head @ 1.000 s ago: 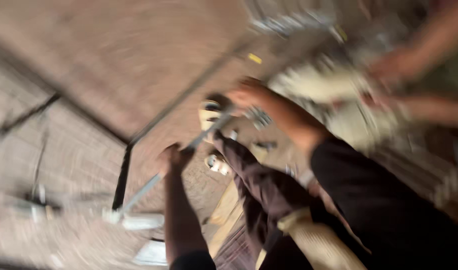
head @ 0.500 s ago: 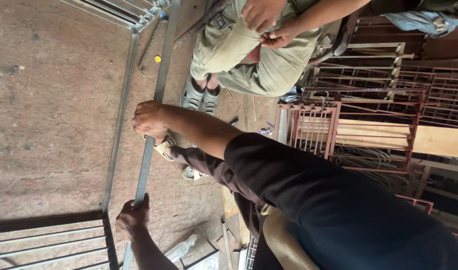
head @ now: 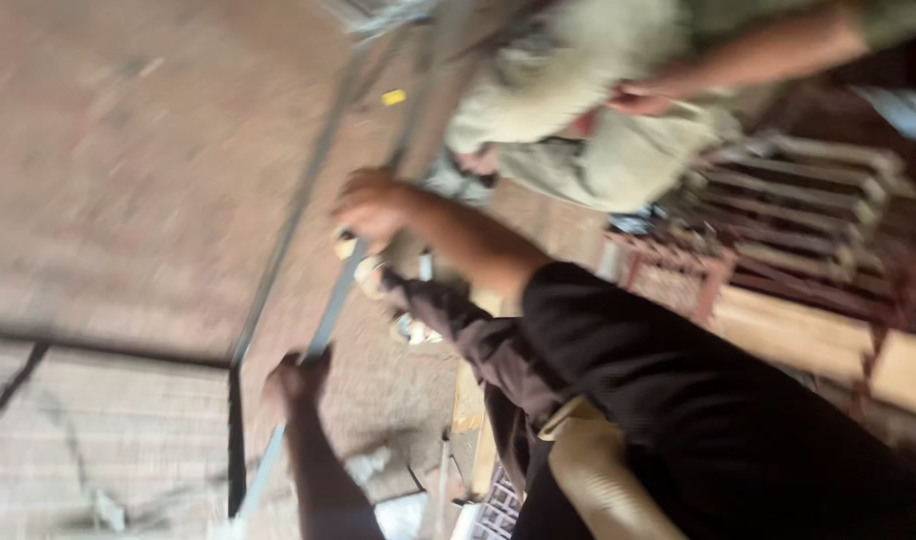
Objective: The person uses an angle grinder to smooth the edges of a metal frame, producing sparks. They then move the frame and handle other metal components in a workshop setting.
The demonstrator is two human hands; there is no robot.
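Note:
The picture is blurred and turned sideways. My right hand (head: 371, 205) grips a long grey metal bar (head: 330, 310) that runs slantwise over the brown floor. My black-sleeved arm reaches to it from the lower right. My left hand (head: 296, 380) holds the same bar lower down, near the bottom of the view. A second thin metal rod (head: 293, 225) runs alongside the bar. My legs in dark trousers and my sandalled feet (head: 403, 285) are just right of the bar.
Another person in khaki trousers (head: 588, 130) crouches at the top, hands (head: 640, 98) together at the knees. Reddish metal grilles (head: 798, 210) and a pale wooden plank (head: 828, 345) lie at the right. A dark metal frame (head: 233, 420) lies on the floor at lower left.
The view has swung and blurred. Both my hands stay closed on the metal bar. The other person remains crouched at its far end.

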